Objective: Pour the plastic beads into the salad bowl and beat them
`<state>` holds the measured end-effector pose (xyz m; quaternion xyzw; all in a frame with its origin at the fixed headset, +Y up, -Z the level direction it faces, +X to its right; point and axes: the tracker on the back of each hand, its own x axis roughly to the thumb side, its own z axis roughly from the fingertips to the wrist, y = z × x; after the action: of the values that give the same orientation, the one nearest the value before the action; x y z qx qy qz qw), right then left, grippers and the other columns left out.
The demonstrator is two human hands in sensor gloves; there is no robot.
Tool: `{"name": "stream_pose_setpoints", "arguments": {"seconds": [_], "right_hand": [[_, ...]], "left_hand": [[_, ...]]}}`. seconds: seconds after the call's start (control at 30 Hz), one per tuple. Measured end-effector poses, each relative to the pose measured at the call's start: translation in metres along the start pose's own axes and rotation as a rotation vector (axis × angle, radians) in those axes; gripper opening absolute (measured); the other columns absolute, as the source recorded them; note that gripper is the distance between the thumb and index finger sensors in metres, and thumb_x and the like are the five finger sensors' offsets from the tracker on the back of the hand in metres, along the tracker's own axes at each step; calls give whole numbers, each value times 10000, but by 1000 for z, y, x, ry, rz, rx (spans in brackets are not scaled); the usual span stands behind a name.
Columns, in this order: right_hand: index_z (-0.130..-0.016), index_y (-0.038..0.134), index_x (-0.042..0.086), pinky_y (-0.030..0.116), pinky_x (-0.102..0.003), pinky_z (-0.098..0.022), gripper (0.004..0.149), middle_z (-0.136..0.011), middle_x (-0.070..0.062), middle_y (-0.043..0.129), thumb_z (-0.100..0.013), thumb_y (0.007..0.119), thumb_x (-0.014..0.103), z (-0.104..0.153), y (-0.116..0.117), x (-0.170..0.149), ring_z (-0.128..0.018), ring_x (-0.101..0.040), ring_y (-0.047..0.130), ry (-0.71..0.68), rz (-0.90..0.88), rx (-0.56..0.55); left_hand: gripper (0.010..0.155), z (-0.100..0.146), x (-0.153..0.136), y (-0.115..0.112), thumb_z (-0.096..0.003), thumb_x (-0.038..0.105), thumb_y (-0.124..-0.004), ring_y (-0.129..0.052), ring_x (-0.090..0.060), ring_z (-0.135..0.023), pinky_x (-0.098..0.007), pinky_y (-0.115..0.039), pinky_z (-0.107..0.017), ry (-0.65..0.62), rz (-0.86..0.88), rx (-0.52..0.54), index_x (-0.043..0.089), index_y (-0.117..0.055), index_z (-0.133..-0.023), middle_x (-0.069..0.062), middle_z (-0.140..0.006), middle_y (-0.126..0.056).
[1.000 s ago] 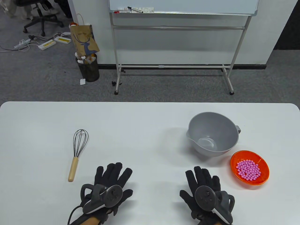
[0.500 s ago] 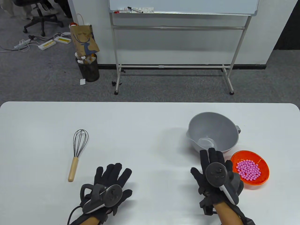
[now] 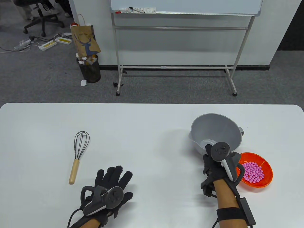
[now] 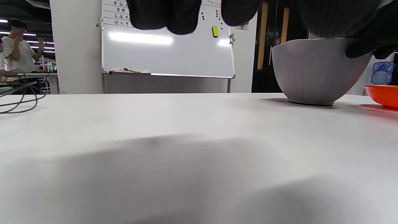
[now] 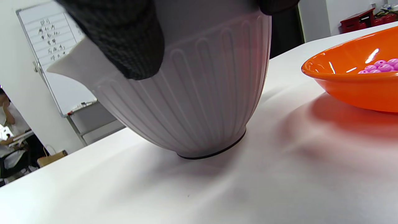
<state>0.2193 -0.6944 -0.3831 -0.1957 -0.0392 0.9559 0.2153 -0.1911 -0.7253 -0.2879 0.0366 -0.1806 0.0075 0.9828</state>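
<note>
Table view puts my left hand nearest, lying flat on the white table with its fingers spread and nothing in it. Just beyond and left of it lies the whisk, wooden handle toward me, wire head pointing away, well apart from that hand. On the other side my right hand sits at the near rim of the grey salad bowl; the right wrist view shows gloved fingers draped over the ribbed outer wall by the pouring lip, gripping the rim. The bowl stands upright on its base. Just beside it, to the right and nearer me, the orange dish holds the pink plastic beads. Past the table edge, a whiteboard stands on the carpet, with a wastebasket to its left.
</note>
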Motion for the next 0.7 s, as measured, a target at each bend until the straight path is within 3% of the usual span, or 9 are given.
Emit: {"name": "stream_pose_setpoints", "arguments": {"seconds": [0.4,0.47,0.7], "right_hand": [[-861,868,321,568,-629,-739,429,-899,40,893,-438,910,270,11,2,-4,-934,-223,779,-62,-24,-117],[-850,877,321,612,-635,-708,427,-876,42,912,-426,911,279,22,4,-3,-905,-223,814,-115,12,-159],[-845,879,319,662,-642,-666,432,-852,44,931,-415,909,296,66,-1,7,-871,-224,850,-328,21,-151]], "left_hand": [[746,0,-1,4,-428,683,-682,-529,-376,-1126,-676,-357,-765,9,16,14,411,-452,-1084,-87,-1231,-446],[746,0,-1,4,-427,683,-682,-531,-375,-1125,-675,-359,-764,10,11,14,412,-452,-1083,-87,-1230,-449],[745,0,-2,4,-428,682,-683,-533,-376,-1123,-675,-362,-763,14,7,12,409,-453,-1082,-86,-1229,-450]]}}
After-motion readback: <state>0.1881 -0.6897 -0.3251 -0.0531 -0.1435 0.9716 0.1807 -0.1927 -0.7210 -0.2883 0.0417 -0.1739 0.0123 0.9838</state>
